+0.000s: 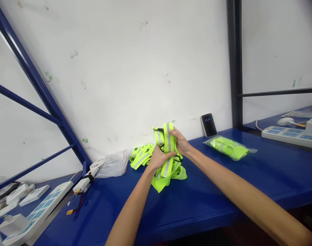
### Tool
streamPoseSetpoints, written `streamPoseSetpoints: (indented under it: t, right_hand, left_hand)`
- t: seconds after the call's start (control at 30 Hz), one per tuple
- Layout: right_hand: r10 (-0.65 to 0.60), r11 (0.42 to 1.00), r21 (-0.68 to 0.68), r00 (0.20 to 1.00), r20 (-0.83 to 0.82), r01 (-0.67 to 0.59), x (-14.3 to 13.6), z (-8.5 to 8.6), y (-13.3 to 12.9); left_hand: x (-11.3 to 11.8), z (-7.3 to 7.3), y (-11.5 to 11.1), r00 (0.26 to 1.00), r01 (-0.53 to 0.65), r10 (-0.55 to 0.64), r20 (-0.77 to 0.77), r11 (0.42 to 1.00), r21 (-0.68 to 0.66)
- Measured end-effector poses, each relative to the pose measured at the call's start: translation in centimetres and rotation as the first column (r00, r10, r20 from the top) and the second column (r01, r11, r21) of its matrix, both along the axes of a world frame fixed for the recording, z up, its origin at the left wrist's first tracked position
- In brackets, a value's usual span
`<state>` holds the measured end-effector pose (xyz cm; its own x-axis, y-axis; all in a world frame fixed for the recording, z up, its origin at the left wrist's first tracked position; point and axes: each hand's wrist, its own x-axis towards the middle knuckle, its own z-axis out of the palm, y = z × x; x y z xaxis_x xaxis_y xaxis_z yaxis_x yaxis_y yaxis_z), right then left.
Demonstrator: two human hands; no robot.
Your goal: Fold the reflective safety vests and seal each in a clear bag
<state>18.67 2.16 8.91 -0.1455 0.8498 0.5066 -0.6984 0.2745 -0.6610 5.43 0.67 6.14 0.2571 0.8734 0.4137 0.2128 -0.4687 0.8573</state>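
Observation:
Both hands grip a bundle of neon yellow-green reflective straps [168, 167] with silver-grey stripes, raised above the blue shelf [212, 191]. My left hand [159, 158] closes around the lower middle of it, thumb pressed across the front. Higher up on the right side, my right hand [180, 140] holds the folded upper part, its fingers partly hidden behind. Loose ends hang down to the shelf surface. Just behind and to the left, a pile of similar reflective straps [142, 155] lies against the wall.
A clear bag of neon straps [229, 147] lies at right, beside a small clock-like device [208, 125] leaning on the wall. Clear plastic bags [113, 165], a white fan [97, 164] and a wired battery pack [82, 182] are at left. Power strips [40, 213] flank the shelf.

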Motion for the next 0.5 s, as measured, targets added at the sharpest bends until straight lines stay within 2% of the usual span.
streamPoseSetpoints:
  t: [0.13,0.23,0.4,0.5]
  right_hand:
    - [-0.072,0.997,0.025,0.997,0.036,0.072,-1.1,1.2,-0.9]
    - [-0.085,0.995,0.048,0.996,0.013,0.085,-1.9,2.7,-1.6]
    - [0.042,0.978,0.205,0.999,-0.011,-0.039,-2.8,6.5,-2.9]
    - [0.016,0.964,0.264,1.000,-0.006,-0.014,-3.1,9.2,-2.6]
  left_hand:
    - [-1.3,0.1,-0.5,1.000,0.025,-0.025,0.001,0.998,-0.062]
    - [-2.4,1.2,-1.2,0.993,0.108,-0.110,-0.041,0.993,-0.054]
    - [-3.6,3.6,-2.2,0.981,0.196,-0.196,-0.009,0.980,0.045]
    - [-3.1,2.8,-2.6,0.930,0.364,-0.359,0.072,0.929,-0.067]
